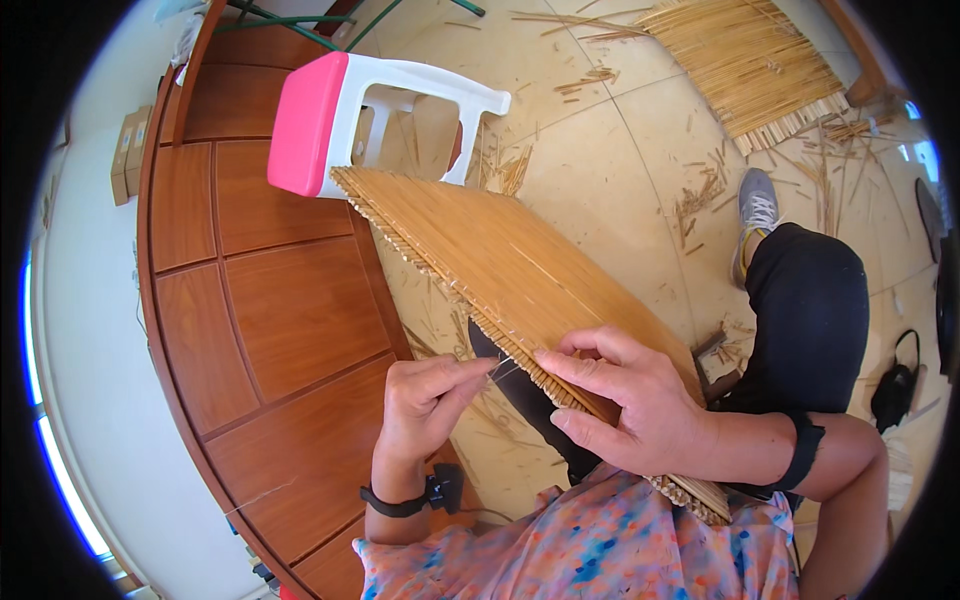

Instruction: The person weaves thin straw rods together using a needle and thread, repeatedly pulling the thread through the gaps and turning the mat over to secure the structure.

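Note:
A woven mat of thin bamboo sticks (500, 255) slants from my lap up toward a stool. My right hand (630, 400) lies on the mat's near end, fingers curled over its left edge. My left hand (430, 400) is pinched shut on a thin pale thread (503, 368) at that same edge, just left of the right hand's fingertips. The thread is barely visible between the two hands.
A white plastic stool with a pink seat (340, 120) lies on its side beyond the mat. A brown wooden panel (270, 300) fills the left. Another bamboo mat (750, 60) and loose sticks (700, 195) lie on the tiled floor. My black trouser leg (810, 300) and grey shoe (757, 205) are at right.

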Tool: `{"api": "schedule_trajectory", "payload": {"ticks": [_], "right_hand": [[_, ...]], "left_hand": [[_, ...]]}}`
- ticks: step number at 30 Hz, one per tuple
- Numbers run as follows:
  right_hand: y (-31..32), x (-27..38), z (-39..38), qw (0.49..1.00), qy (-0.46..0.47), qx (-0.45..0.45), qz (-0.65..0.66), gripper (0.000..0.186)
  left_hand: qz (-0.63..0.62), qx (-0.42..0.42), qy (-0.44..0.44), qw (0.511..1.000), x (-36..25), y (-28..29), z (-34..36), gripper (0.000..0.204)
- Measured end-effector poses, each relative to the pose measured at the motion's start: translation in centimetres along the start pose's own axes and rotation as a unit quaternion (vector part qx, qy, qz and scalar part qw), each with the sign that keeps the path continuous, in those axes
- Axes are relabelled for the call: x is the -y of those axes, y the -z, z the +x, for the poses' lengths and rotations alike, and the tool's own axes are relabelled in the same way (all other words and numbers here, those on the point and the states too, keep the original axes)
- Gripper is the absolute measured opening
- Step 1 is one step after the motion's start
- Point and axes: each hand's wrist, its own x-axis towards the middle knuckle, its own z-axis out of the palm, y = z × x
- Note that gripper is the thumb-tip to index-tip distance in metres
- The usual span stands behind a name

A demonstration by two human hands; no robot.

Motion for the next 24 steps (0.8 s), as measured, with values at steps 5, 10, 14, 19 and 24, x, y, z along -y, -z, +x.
{"api": "schedule_trajectory", "payload": {"ticks": [5, 10, 14, 19, 24], "right_hand": [[0.0, -0.3, -0.1, 1.0, 0.004, 0.007, -0.002, 0.052], [-0.2, -0.2, -0.2, 1.0, -0.002, 0.009, 0.012, 0.047], [-0.2, -0.3, -0.3, 1.0, 0.006, 0.019, -0.003, 0.049], [-0.2, -0.4, -0.4, 1.0, 0.011, 0.019, -0.012, 0.051], [-0.1, -0.3, -0.5, 0.999, -0.001, 0.033, 0.014, 0.049]], "left_hand": [[-0.019, 0.004, 0.018, 1.0, 0.2, -0.5, -0.1, 0.024], [-0.031, 0.012, -0.006, 0.999, 1.0, -0.9, -0.2, 0.026], [-0.043, 0.036, 0.001, 0.998, 1.0, -0.4, -0.2, 0.027], [-0.04, 0.057, 0.002, 0.998, 1.0, 0.0, 0.2, 0.027], [-0.042, 0.052, -0.023, 0.997, 1.5, -0.2, 0.5, 0.026]]}}
